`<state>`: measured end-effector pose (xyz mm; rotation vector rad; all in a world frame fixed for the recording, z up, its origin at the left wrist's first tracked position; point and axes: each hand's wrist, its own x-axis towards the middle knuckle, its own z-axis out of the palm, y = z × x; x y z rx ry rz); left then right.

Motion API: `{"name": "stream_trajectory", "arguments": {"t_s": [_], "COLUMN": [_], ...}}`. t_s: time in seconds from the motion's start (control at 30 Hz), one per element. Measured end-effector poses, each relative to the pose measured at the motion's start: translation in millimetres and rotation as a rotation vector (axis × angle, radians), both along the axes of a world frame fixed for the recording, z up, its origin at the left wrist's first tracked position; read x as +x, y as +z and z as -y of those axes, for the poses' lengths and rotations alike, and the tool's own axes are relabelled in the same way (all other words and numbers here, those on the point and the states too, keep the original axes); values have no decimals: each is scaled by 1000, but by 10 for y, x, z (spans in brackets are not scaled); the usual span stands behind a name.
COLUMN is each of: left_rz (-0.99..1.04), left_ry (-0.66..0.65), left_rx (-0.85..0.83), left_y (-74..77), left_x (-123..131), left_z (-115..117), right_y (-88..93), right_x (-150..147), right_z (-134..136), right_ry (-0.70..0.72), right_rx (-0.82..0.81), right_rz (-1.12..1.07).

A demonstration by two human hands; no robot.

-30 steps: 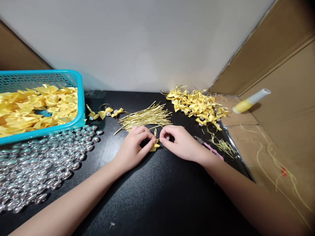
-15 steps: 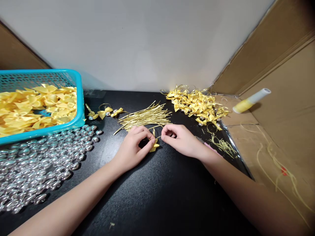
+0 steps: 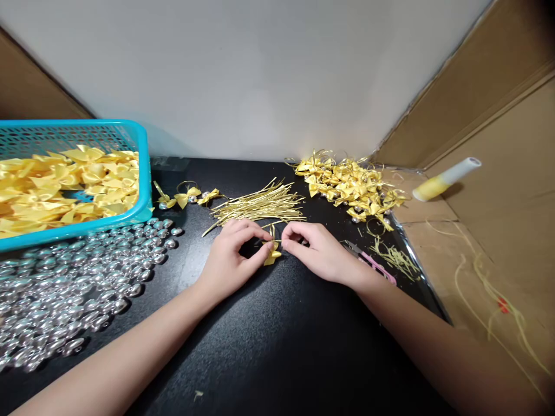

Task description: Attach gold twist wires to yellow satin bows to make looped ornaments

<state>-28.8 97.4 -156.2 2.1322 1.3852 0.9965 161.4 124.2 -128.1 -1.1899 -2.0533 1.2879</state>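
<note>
At the middle of the black table, my left hand [image 3: 236,251] pinches a small yellow bow [image 3: 272,256] between thumb and forefinger. A gold cord rises from the bow, and my right hand [image 3: 314,248] pinches its end just to the right. The fingertips of both hands are close together but apart. Right behind them lies a loose bundle of gold cords [image 3: 260,203]. Several yellow bows with silver beads [image 3: 191,196] rest left of the bundle. To the right is a heap of finished bows with beads and cord loops [image 3: 351,185].
A turquoise basket [image 3: 145,173] of yellow bows stands at the left, with many silver beads [image 3: 82,289] spread before it. Pink-handled snippers [image 3: 375,264] and cord scraps [image 3: 396,259] lie right of my right hand. A yellow-white tube [image 3: 446,179] is on cardboard at far right.
My right hand has moved slightly left, closer to the bow and my left hand. The view has shifted a little, and more of the pink snippers shows.
</note>
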Motion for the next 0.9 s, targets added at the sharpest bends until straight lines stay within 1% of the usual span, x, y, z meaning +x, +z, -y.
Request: {"name": "stream_trajectory", "arguments": {"t_s": [0.1, 0.43, 0.6, 0.73, 0.9], "left_rz": [-20, -85, -63, -32, -12], "left_ry": [-7, -14, -26, 2, 58], "left_rx": [-7, -66, -89, -93, -28], "left_y": [-17, -18, -20, -17, -4], "left_x": [-5, 8, -15, -27, -7], "left_z": [-9, -19, -23, -5, 12], "right_y": [-18, -54, -79, -95, -88], "right_x": [-7, -13, 1, 1, 0], "right_z": [12, 9, -5, -8, -12], "right_ry": [7, -17, -45, -52, -62], "right_rx": [30, 26, 14, 10, 3], "right_rz": [15, -14, -19, -30, -31]}}
